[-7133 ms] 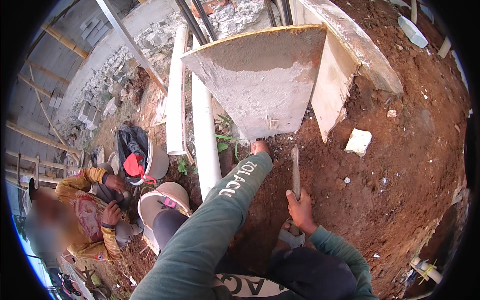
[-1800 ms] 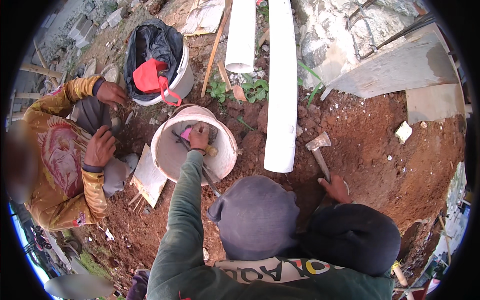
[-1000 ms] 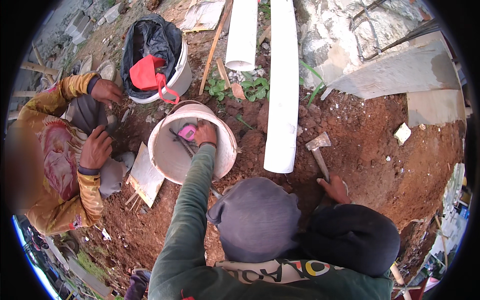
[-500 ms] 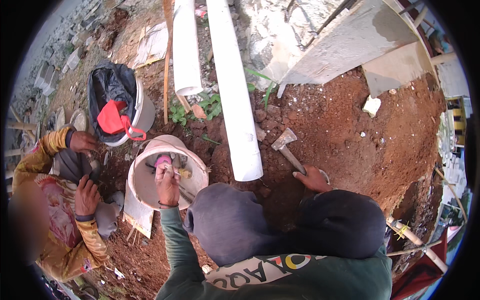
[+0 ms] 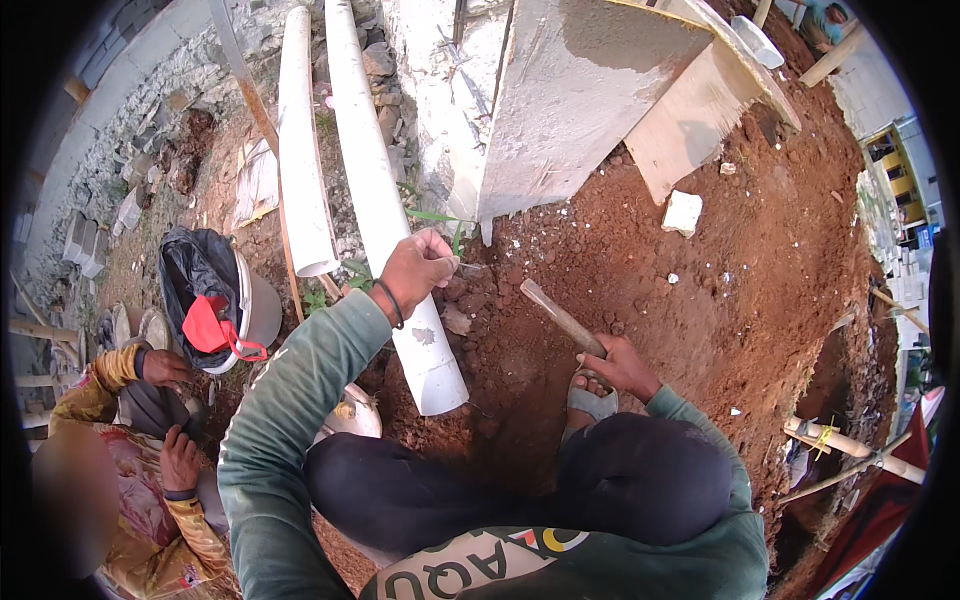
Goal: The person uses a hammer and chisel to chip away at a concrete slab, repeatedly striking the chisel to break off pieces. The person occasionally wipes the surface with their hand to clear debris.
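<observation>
My left hand (image 5: 418, 268) is raised over the white pipe (image 5: 430, 370), its thumb and fingers pinched together. A small thin piece (image 5: 472, 266) seems to stick out from the fingertips; its kind is too small to tell. My right hand (image 5: 628, 366) is wrapped round the wooden handle of a hatchet (image 5: 563, 317), just above my sandalled foot. The handle slants up and left over the soil, and the hatchet's metal head does not show now. My left forearm hides most of the pale bucket (image 5: 362, 412) beside my knee.
A co-worker (image 5: 150, 480) crouches at the left, near a white bucket (image 5: 262, 310) with a black bag and red cloth. A second pipe (image 5: 303, 150) lies farther back. A grey slab (image 5: 560, 110) leans ahead, and a pale chunk (image 5: 683, 213) rests on reddish soil.
My left hand has come out of the pale bucket and moved right and forward, over the pipe. The hatchet in my right hand has turned, so its head no longer shows. The view has shifted rightward.
</observation>
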